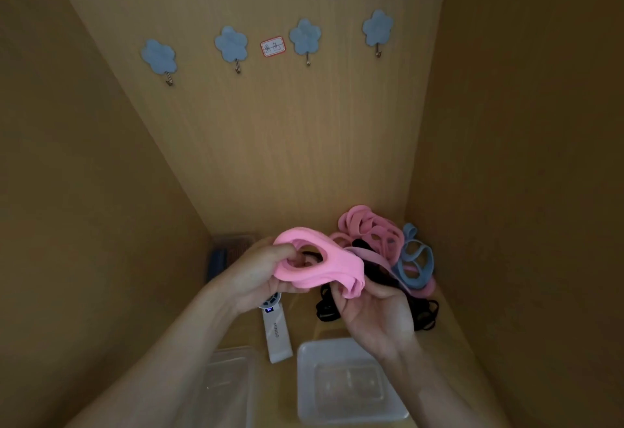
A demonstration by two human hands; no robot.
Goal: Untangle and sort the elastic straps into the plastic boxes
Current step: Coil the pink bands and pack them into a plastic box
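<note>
Pink strap is up off the shelf, held in both hands just left of the tangled pile. Left hand has its fingers hooked through the strap's open loop. Right hand, palm up, grips the bunched end. It reads as wide, soft fabric elastic: light, floppy, stretchy, not fragile, more grippy than slick, and it folds on itself. A paler band runs from the bundle back toward the pile, so I'd judge it isn't free yet. A hard pull would only stretch it and drag the pile's pink, blue and black loops along. Better hold: keep the loop spread on the fingers and pinch close to the snag. 2 targets sit nearer the camera than the pile: left clear box and right clear box.
</note>
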